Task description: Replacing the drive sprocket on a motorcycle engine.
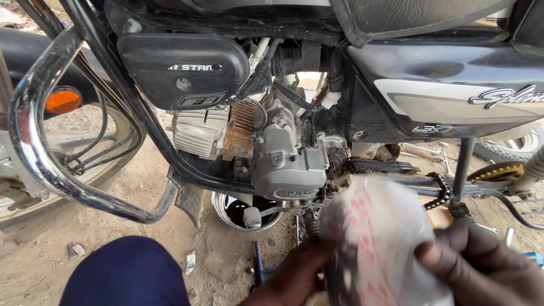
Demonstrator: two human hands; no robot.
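Both of your hands close their fingers on one white bag with red print, left hand below it, right hand at its side, low in front of the motorcycle engine. Loosen either grip and it could drop onto the sandy ground. Under the engine a round metal bowl holds something dark, seemingly liquid; a knock from your knee could tip it.
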